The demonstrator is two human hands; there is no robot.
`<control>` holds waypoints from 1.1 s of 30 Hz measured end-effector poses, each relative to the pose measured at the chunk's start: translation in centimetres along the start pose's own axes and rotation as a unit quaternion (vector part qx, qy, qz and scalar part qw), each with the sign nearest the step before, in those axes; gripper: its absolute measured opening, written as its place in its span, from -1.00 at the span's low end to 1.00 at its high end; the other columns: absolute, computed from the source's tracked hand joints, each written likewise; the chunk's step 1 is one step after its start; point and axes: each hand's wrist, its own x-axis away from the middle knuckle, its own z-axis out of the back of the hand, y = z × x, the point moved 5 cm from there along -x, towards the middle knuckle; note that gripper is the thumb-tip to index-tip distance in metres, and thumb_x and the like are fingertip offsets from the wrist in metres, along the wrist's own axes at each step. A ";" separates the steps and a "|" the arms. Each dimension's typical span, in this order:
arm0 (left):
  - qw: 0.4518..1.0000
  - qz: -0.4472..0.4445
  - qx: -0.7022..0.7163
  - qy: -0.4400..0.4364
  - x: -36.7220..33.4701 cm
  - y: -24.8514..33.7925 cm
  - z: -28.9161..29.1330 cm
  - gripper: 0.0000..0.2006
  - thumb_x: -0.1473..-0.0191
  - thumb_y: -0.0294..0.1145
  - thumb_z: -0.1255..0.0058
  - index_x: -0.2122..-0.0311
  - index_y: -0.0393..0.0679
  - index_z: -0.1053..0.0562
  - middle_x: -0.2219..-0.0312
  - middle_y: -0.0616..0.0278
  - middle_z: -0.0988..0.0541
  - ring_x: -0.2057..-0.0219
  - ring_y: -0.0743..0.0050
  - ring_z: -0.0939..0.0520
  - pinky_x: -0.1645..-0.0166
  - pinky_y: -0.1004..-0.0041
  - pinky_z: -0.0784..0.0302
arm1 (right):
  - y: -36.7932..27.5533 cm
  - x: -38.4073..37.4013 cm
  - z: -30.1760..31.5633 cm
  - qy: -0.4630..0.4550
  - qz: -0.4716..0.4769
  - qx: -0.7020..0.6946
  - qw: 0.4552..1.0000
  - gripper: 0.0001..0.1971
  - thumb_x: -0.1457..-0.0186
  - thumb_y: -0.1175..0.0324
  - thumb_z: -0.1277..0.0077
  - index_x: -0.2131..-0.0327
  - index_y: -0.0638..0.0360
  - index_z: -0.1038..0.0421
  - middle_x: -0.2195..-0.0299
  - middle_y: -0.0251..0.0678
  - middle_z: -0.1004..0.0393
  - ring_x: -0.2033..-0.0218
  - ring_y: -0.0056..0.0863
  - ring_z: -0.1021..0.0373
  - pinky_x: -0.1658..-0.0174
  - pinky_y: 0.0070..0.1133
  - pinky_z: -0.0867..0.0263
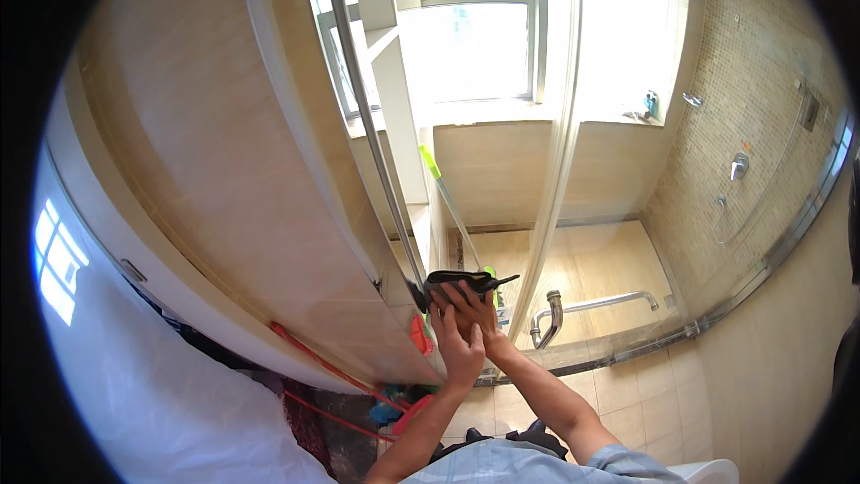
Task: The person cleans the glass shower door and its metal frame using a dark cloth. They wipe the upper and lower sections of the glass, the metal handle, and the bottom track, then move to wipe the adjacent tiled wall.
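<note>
Both my hands are together near the middle of the view, below the window. A black, flattened, pouch-like thing [459, 278] with a thin pointed piece sticking out to the right lies against them; its exact kind cannot be made out. My right hand [475, 309] grips it from the near side, fingers bent over its face. Close against the right hand, my left hand [457, 350] reaches up with its fingers on the thing's lower left part. Just left of the fingertips, a long metal pole [376, 134] runs down to a dark end piece [417, 296].
A mop with lime-green grips [432, 161] leans behind my hands. To the right stands a glass shower enclosure with a curved metal handle [549, 309]. Red poles [322, 354] and a pink item [414, 414] are low on the left, beside a white sheet [179, 412].
</note>
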 end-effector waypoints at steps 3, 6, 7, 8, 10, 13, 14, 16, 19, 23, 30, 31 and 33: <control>0.998 -0.042 -0.007 -0.036 -1.0 1.6 0.3 -0.48 0.00 -0.46 -0.13 -0.11 -0.33 -0.34 -0.27 -0.46 -0.05 -0.27 -0.43 -0.19 -0.28 0.03 -0.23 | -0.1 0.1 0.6 -0.066 -0.044 -0.044 0.996 -0.48 -0.09 0.03 0.00 -0.18 -0.36 -0.37 -0.33 -0.59 -0.14 -0.40 -0.42 0.09 -0.22 -0.06 0.17; 0.985 -0.172 -0.002 -0.029 -4.1 6.8 0.8 -0.52 0.01 -0.47 -0.15 -0.06 -0.32 -0.39 -0.23 -0.48 -0.16 -0.15 -0.43 -0.39 -0.09 0.07 -0.47 | 4.0 -4.8 3.4 0.060 -0.098 -0.031 0.993 -0.49 -0.11 0.03 0.01 -0.17 -0.33 -0.37 -0.34 -0.46 -0.13 -0.41 -0.32 0.12 -0.25 0.01 0.22; 0.976 -0.217 -0.001 -0.020 -5.9 8.8 1.7 -0.54 0.02 -0.48 -0.15 -0.05 -0.31 -0.41 -0.21 -0.49 -0.19 -0.10 -0.42 -0.45 -0.03 0.10 -0.52 | 4.8 -7.6 5.2 0.088 -0.111 -0.043 0.989 -0.51 -0.12 0.05 0.02 -0.16 -0.29 -0.39 -0.33 -0.40 -0.15 -0.40 -0.27 0.08 -0.26 0.04 0.23; 0.965 -0.260 0.010 -0.011 -7.7 11.0 2.3 -0.55 0.02 -0.48 -0.15 -0.03 -0.30 -0.43 -0.19 -0.49 -0.22 -0.05 -0.42 -0.51 0.04 0.13 -0.58 | 6.0 -10.4 7.4 0.107 -0.111 -0.039 0.987 -0.51 -0.12 0.05 0.01 -0.15 -0.25 -0.41 -0.32 -0.39 -0.18 -0.39 -0.24 0.04 -0.26 0.05 0.22; 0.946 -0.321 0.037 0.008 -11.2 15.9 3.5 -0.62 0.02 -0.50 -0.14 0.04 -0.30 -0.48 -0.15 -0.46 -0.31 0.07 -0.27 -0.63 0.16 0.24 -0.63 | 8.5 -16.1 11.7 0.137 -0.098 -0.028 0.985 -0.49 -0.11 0.07 0.01 -0.16 -0.20 -0.40 -0.32 -0.37 -0.18 -0.39 -0.21 0.03 -0.26 0.08 0.15; 0.935 -0.346 0.078 0.005 -15.7 20.0 6.0 -0.66 0.03 -0.51 -0.17 0.08 -0.31 -0.51 -0.12 -0.35 -0.40 0.21 0.08 -0.69 0.22 0.36 -0.62 | 10.0 -22.4 15.2 0.197 -0.058 -0.058 0.977 -0.42 -0.01 0.11 -0.07 -0.16 -0.12 -0.39 -0.34 -0.32 -0.13 -0.39 -0.15 0.04 -0.28 0.09 0.18; 0.935 -0.345 0.086 0.001 -16.5 21.0 6.2 -0.65 0.04 -0.51 -0.18 0.08 -0.32 -0.51 -0.11 -0.31 -0.42 0.26 0.19 -0.69 0.24 0.38 -0.61 | 10.4 -23.3 16.0 0.213 -0.054 -0.074 0.973 -0.41 0.02 0.11 -0.07 -0.15 -0.11 -0.39 -0.34 -0.30 -0.12 -0.39 -0.15 0.04 -0.30 0.08 0.21; 0.943 -0.321 0.087 -0.005 -16.9 20.7 6.6 -0.65 0.04 -0.50 -0.19 0.09 -0.33 -0.51 -0.10 -0.25 -0.45 0.34 0.27 -0.67 0.28 0.40 -0.59 | 9.9 -23.1 16.0 0.161 -0.070 -0.078 0.981 -0.42 -0.08 0.11 -0.06 -0.21 -0.13 -0.34 -0.35 -0.27 -0.10 -0.40 -0.09 0.08 -0.34 0.02 0.28; 0.950 -0.302 0.080 -0.020 -14.7 17.4 5.2 -0.69 0.05 -0.52 -0.19 0.13 -0.32 -0.51 -0.07 -0.25 -0.48 0.34 0.26 -0.69 0.25 0.41 -0.59 | 9.4 -19.2 13.1 0.155 -0.090 -0.050 0.983 -0.38 -0.03 0.08 -0.03 -0.22 -0.13 -0.31 -0.35 -0.28 -0.09 -0.39 -0.16 0.05 -0.27 0.03 0.16; 0.969 -0.232 0.055 -0.069 -9.3 10.7 2.2 -0.75 0.06 -0.53 -0.18 0.21 -0.31 -0.51 -0.02 -0.31 -0.50 0.34 0.15 -0.72 0.27 0.35 -0.62 | 7.1 -9.2 7.4 0.095 -0.130 -0.039 0.986 -0.35 -0.06 0.04 -0.03 -0.26 -0.12 -0.24 -0.36 -0.21 -0.06 -0.39 -0.12 0.06 -0.25 0.00 0.13; 0.976 0.074 0.083 -0.187 1.1 -5.2 -4.3 -0.83 -0.02 -0.46 -0.15 0.26 -0.28 -0.56 0.11 -0.16 -0.60 0.28 0.10 -0.69 0.22 0.31 -0.58 | 1.7 10.8 -1.7 -0.120 -0.232 -0.083 0.962 -0.33 -0.10 0.09 0.01 -0.26 0.09 -0.18 -0.29 0.06 -0.07 -0.35 0.09 0.03 -0.28 0.05 0.13; 0.962 0.161 0.108 -0.193 2.2 -7.2 -5.1 -0.82 -0.05 -0.42 -0.14 0.25 -0.28 -0.57 0.16 -0.11 -0.63 0.31 0.19 -0.69 0.22 0.33 -0.57 | 1.2 12.2 -2.2 -0.146 -0.246 -0.091 0.954 -0.34 -0.10 0.10 0.01 -0.25 0.13 -0.19 -0.28 0.10 -0.08 -0.34 0.12 0.02 -0.28 0.05 0.11; 0.935 0.277 0.125 -0.183 3.4 -10.1 -6.6 -0.78 -0.10 -0.34 -0.10 0.25 -0.28 -0.59 0.25 0.01 -0.66 0.33 0.35 -0.66 0.21 0.35 -0.54 | 0.8 13.8 -3.1 -0.159 -0.245 -0.055 0.955 -0.35 -0.09 0.12 0.02 -0.23 0.18 -0.20 -0.25 0.14 -0.11 -0.31 0.16 -0.01 -0.27 0.06 0.09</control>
